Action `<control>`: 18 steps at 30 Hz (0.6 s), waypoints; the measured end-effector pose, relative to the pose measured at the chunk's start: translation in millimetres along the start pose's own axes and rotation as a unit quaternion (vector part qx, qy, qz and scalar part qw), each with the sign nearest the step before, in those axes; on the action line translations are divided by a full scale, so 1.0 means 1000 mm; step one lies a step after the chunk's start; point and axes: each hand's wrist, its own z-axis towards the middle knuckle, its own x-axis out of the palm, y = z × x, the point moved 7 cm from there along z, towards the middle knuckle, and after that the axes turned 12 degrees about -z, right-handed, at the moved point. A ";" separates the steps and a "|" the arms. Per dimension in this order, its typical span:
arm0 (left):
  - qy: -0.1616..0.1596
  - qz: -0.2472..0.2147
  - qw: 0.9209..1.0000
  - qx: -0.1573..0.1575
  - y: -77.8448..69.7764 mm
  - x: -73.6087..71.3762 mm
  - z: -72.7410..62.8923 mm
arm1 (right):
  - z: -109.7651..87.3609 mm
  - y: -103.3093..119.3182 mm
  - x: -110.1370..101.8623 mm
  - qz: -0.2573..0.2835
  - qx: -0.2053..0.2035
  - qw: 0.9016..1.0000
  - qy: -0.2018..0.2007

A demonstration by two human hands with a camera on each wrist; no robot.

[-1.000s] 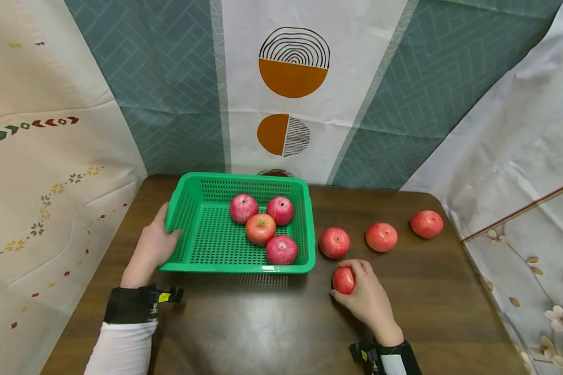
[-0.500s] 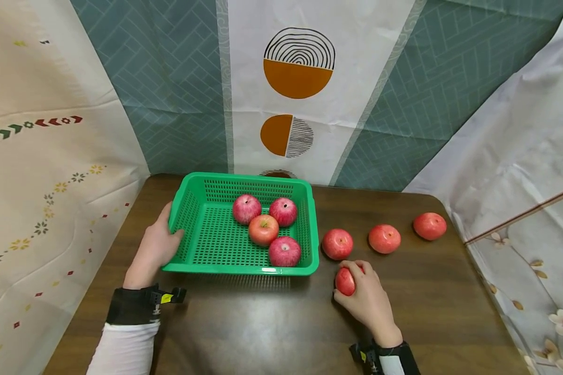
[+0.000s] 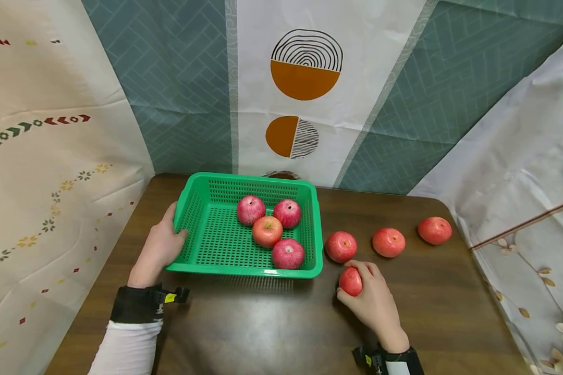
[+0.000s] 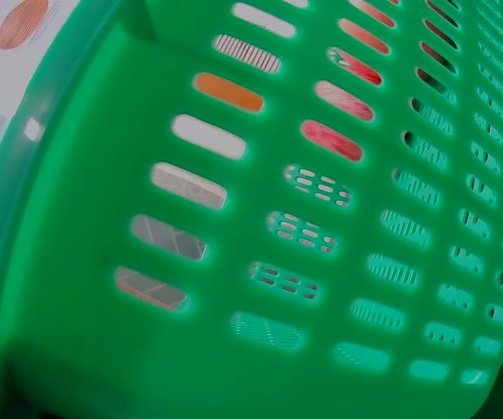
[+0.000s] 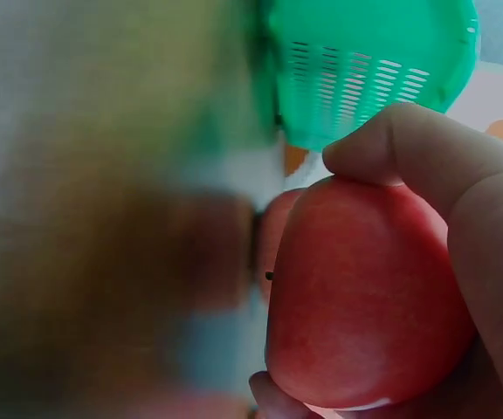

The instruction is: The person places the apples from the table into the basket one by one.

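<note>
At the left end of the green plastic basket [image 3: 320,245], my left hand [image 3: 161,245] grips the rim with the thumb on the inner side. Slotted basket wall [image 4: 86,227] fills the left wrist view. Inside lie several apples, among them a lighter red one [image 3: 267,232] and a darker pink one [image 3: 288,254]. Right of the basket, my right hand [image 3: 372,297] holds a red apple [image 3: 351,281] between thumb and fingers, low over the table. Close up in the right wrist view, that apple [image 5: 365,297] has thumb and fingertips on opposite sides.
Three more red apples stand in a slanting row on the brown table [image 3: 262,328]: one by the basket [image 3: 341,247], a middle one [image 3: 388,242] and a far right one [image 3: 435,230]. Patterned cloth [image 3: 183,104] hangs along the back and sides.
The head view has turned slightly, so everything sits a bit farther right in it. Both hands keep the same grips, and the apples and basket stay in place.
</note>
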 end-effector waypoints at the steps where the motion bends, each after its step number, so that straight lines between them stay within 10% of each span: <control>1: 0.000 -0.001 1.000 0.000 0.000 0.000 -0.001 | 0.000 0.002 -0.003 0.002 0.000 1.000 -0.005; 10: -0.005 0.001 1.000 0.001 -0.002 -0.001 -0.002 | 0.016 0.033 -0.047 0.024 -0.016 0.997 -0.072; 18: -0.004 0.005 1.000 -0.004 -0.002 -0.001 -0.003 | 0.037 0.072 -0.058 0.044 -0.046 0.997 -0.035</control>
